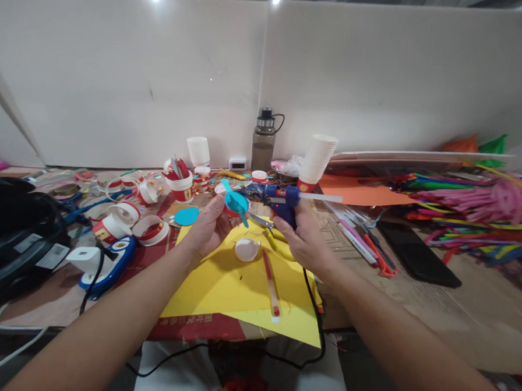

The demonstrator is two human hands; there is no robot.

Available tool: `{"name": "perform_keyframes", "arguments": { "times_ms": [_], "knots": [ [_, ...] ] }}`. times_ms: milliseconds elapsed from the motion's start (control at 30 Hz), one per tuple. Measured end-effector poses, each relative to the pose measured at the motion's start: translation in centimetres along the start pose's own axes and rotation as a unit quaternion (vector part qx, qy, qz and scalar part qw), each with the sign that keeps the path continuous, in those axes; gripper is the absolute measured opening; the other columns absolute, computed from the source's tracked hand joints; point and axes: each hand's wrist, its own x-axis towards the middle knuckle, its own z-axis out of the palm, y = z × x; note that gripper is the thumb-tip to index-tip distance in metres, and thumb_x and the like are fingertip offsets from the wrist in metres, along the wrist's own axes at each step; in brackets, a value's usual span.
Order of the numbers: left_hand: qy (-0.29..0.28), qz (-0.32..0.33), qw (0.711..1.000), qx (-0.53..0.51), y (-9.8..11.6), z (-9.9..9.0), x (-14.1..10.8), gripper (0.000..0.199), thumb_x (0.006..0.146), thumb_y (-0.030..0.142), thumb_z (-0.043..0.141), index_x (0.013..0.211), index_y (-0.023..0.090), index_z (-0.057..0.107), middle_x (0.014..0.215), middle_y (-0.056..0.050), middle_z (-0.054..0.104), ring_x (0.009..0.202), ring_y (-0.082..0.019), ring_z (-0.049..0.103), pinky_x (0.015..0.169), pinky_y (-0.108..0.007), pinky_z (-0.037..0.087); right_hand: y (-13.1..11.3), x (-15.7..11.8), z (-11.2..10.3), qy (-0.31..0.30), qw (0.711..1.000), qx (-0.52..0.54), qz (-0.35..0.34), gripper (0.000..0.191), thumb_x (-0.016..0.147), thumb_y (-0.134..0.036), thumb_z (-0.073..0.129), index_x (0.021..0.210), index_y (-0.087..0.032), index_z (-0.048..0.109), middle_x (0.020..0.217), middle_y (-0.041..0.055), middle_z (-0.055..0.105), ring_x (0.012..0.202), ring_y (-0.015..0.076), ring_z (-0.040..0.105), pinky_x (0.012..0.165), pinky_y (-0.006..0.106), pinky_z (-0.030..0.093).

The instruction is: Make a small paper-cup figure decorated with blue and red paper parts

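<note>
A cluttered table (469, 319) carries yellow paper (230, 284) with a white cap (247, 249) on it, an orange sheet (357, 193), cut paper cups (126, 220), a black phone (417, 251) and 1 dark bottle (263, 140)

Cup scraps (126, 217) left, straws (471, 208) right

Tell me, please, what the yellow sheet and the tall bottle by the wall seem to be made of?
The yellow sheet looks like matte craft paper or thin card: flat, dull, crisp-edged. The bottle looks like smoky translucent plastic with a dark cap, though glass cannot be ruled out.
</note>
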Motion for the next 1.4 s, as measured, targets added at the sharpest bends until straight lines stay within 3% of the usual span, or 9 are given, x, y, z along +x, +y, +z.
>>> {"name": "perform_keyframes", "arguments": {
  "times_ms": [167, 667, 867, 1400],
  "knots": [
    [-0.023, 0.031, 0.999, 0.006, -0.06, -0.33, 0.32, 0.024, 0.082, 0.038, 0.069, 0.093, 0.017, 0.067, 0.091, -0.004, 0.074, 0.080, -0.015, 0.070, 0.075, -0.028, 0.058, 0.00, 0.05, -0.07, 0.013, 1.000, -0.017, 0.003, 0.038, 0.092, -0.033, 0.049, 0.128, -0.020, 0.049, 0.118, 0.0123, 0.062, 0.111, 0.0286, 0.057, 0.098, 0.048, 0.045],
    [-0.045, 0.010, 0.999, 0.025, -0.03, -0.10, 0.06, 0.040, 0.068, 0.044, 0.080, 0.092, 0.015, 0.067, 0.086, -0.004, 0.072, 0.075, -0.014, 0.067, 0.061, -0.021, 0.054, 0.33, -0.06, 0.20, -0.013, 1.000, -0.015, 0.019, 0.037, 0.093, -0.035, 0.048, 0.126, -0.018, 0.047, 0.120, 0.0142, 0.061, 0.110, 0.0288, 0.057, 0.098, 0.048, 0.044],
    [-0.033, 0.012, 0.999, 0.025, 0.02, -0.15, 0.16, 0.042, 0.062, 0.044, 0.084, 0.088, 0.016, 0.066, 0.087, -0.003, 0.073, 0.075, -0.014, 0.067, 0.064, -0.024, 0.055, 0.25, -0.05, 0.13, -0.008, 1.000, -0.023, 0.016, 0.036, 0.093, -0.034, 0.047, 0.126, -0.019, 0.048, 0.123, 0.0143, 0.060, 0.116, 0.0297, 0.054, 0.101, 0.048, 0.042],
    [-0.033, 0.030, 0.998, 0.038, -0.06, -0.86, 0.33, 0.049, 0.061, 0.040, 0.085, 0.100, 0.018, 0.064, 0.086, 0.000, 0.071, 0.074, -0.013, 0.067, 0.063, -0.022, 0.055, 0.06, 0.35, -0.22, 0.008, 1.000, 0.006, 0.011, 0.037, 0.091, -0.033, 0.048, 0.126, -0.021, 0.048, 0.122, 0.0101, 0.061, 0.110, 0.0249, 0.056, 0.098, 0.042, 0.044]
  ]
}}
